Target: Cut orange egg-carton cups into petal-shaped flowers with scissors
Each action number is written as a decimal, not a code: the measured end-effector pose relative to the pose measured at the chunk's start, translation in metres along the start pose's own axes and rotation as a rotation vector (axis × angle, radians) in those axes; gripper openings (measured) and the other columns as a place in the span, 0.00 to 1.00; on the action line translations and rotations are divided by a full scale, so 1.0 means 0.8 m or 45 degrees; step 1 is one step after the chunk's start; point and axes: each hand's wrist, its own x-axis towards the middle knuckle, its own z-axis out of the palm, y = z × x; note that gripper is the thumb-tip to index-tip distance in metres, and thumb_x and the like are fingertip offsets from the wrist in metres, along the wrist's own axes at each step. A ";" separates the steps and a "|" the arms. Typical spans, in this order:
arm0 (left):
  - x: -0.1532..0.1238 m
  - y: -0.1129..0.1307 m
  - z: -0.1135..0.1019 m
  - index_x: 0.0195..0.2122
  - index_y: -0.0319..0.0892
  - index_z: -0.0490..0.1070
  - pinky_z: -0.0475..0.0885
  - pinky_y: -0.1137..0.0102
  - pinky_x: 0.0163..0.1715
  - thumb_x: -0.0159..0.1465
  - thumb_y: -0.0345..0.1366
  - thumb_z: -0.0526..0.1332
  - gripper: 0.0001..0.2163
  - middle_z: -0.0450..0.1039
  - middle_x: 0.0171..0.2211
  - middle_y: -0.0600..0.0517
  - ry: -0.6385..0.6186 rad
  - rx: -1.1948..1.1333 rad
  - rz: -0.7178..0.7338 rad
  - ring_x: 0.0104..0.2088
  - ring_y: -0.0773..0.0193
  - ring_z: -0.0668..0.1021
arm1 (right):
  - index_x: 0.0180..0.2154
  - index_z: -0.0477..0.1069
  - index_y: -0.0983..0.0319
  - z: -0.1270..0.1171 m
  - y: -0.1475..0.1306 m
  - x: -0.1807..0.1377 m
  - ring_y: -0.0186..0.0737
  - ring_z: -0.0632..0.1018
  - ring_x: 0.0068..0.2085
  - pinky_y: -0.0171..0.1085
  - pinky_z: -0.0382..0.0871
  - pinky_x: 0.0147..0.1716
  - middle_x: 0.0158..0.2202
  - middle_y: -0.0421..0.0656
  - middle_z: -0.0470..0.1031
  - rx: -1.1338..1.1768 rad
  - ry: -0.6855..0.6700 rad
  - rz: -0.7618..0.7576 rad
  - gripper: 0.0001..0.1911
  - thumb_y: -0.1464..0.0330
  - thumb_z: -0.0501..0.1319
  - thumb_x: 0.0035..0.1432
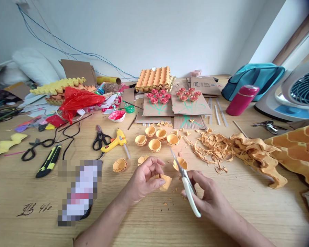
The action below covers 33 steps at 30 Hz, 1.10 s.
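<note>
The worktop (134,228) spreads wide before me; above it, the right hand (208,195) has its fingers closed around white scissors (190,196); the left hand (142,180) has its fingers clamped on an orange piece (166,184), near the scissors; tiny scraps (165,204) lie below.
</note>
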 end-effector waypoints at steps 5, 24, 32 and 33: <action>-0.004 -0.004 0.012 0.48 0.44 0.67 0.63 0.73 0.30 0.55 0.37 0.72 0.21 0.67 0.31 0.57 -0.088 0.003 -0.095 0.29 0.69 0.69 | 0.41 0.67 0.57 0.000 -0.001 0.000 0.41 0.74 0.39 0.38 0.70 0.40 0.38 0.40 0.73 0.282 0.048 0.051 0.05 0.66 0.62 0.63; -0.006 -0.016 0.028 0.49 0.40 0.68 0.62 0.73 0.28 0.62 0.46 0.67 0.19 0.68 0.30 0.54 -0.241 -0.035 -0.127 0.27 0.70 0.67 | 0.39 0.66 0.57 0.017 -0.006 -0.003 0.37 0.71 0.36 0.36 0.66 0.38 0.34 0.38 0.71 0.705 -0.065 0.171 0.07 0.64 0.64 0.64; -0.011 -0.022 0.034 0.55 0.45 0.66 0.68 0.67 0.41 0.56 0.42 0.72 0.27 0.71 0.45 0.48 -0.311 -0.241 -0.115 0.43 0.60 0.75 | 0.38 0.66 0.57 0.022 -0.003 -0.003 0.37 0.69 0.36 0.35 0.66 0.35 0.35 0.38 0.68 0.823 0.034 0.167 0.10 0.60 0.64 0.64; -0.012 -0.023 0.035 0.56 0.47 0.65 0.68 0.66 0.44 0.54 0.39 0.74 0.30 0.70 0.47 0.48 -0.310 -0.250 -0.122 0.46 0.58 0.75 | 0.39 0.65 0.57 0.022 -0.002 -0.003 0.36 0.69 0.35 0.35 0.66 0.34 0.35 0.38 0.68 0.857 0.048 0.172 0.11 0.59 0.64 0.64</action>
